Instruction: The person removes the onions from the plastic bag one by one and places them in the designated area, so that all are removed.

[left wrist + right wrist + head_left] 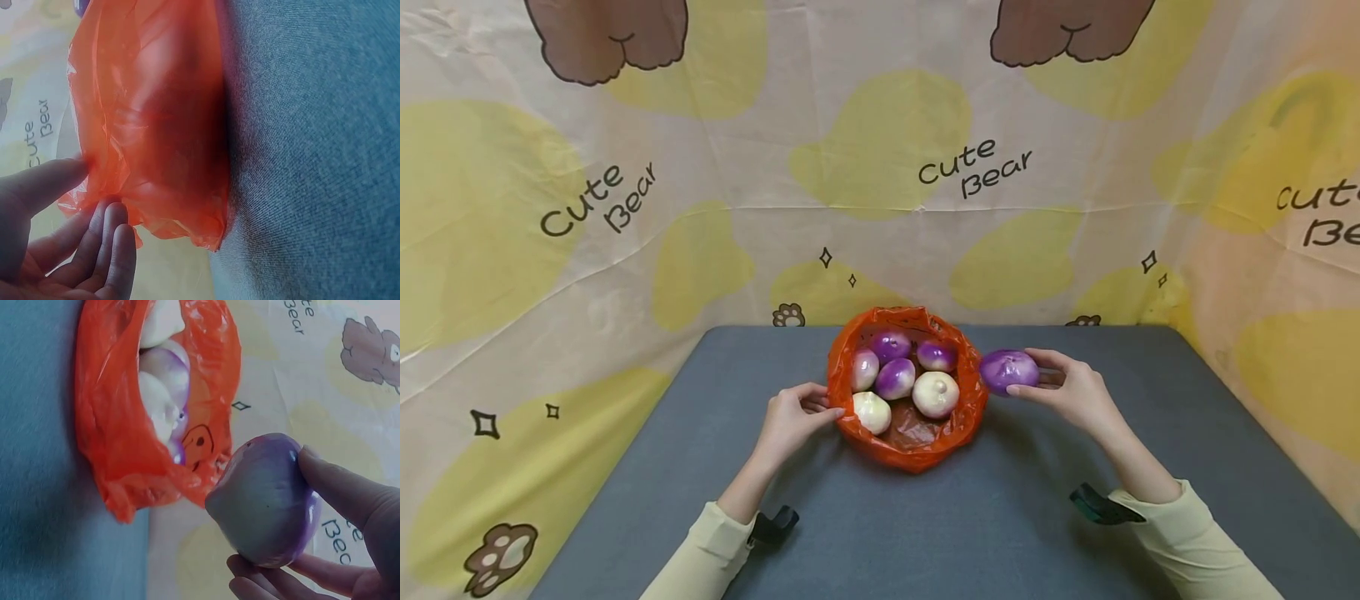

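Observation:
An orange plastic bag [917,458] stands on the table with its mouth rolled open. Inside lie several glossy purple-and-white turnips [936,395], some purple side up, others white side up. At the bag's left rim, my left hand [792,421] pinches the plastic between thumb and fingers; the left wrist view shows the bag's crumpled side [150,125] close up. My right hand [1078,392] holds one turnip [265,500] between thumb and fingers, just outside the bag's right rim and raised off the table. Its white pointed end faces the right wrist camera.
A dark grey-blue table [917,542] lies beneath the bag and both hands. Behind it and at the sides hangs a cream cloth [880,175] printed with yellow patches, bears and lettering. A black strap [775,525] sits at the left wrist, another [1101,505] at the right.

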Motion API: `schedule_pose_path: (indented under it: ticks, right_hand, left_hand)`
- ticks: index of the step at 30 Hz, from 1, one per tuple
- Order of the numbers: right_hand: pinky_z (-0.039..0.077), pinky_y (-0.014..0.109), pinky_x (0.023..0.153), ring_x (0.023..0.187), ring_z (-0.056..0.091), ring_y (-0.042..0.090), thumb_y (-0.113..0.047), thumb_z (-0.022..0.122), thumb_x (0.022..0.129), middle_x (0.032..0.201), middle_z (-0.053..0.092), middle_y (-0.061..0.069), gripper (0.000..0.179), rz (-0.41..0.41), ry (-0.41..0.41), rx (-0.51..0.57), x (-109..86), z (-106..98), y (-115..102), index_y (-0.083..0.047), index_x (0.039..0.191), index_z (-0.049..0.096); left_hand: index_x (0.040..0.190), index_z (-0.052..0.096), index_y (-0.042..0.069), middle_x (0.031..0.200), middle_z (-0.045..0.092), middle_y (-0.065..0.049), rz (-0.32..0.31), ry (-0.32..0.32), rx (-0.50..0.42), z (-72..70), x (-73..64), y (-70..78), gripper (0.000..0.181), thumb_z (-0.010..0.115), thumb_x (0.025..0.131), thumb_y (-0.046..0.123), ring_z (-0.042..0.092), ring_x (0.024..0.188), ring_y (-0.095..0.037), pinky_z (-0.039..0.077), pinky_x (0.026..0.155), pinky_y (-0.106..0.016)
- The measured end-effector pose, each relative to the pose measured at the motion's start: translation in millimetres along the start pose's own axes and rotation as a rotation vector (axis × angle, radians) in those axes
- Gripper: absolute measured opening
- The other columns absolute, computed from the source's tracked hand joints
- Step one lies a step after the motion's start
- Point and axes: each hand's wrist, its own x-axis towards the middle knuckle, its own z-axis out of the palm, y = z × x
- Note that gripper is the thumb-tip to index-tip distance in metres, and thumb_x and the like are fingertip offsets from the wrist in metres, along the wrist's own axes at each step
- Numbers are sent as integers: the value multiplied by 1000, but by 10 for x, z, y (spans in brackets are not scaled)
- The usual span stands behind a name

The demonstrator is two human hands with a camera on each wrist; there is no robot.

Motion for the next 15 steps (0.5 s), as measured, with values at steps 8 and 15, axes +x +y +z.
schedule_pose_path:
  ticks: [8, 15]
  right_hand:
    - [54, 49, 84, 112, 60, 40, -47, 72, 80, 131, 54, 25, 74, 51, 48, -19, -35, -107, 151, -5, 136, 48]
    - [52, 52, 86, 115, 57, 41, -48, 70, 81, 135, 49, 27, 77, 83, 79, -46, -37, -151, 366, -2, 138, 45]
  left_hand:
    - [94, 71, 6, 84, 71, -6, 1, 2, -10, -12, -15, 3, 30, 83, 72, 22, 67, 71, -14, 56, 66, -24]
    - [93, 71, 6, 85, 72, -6, 4, 10, -24, -3, -26, -29, 30, 84, 71, 22, 67, 72, -14, 55, 66, -22]
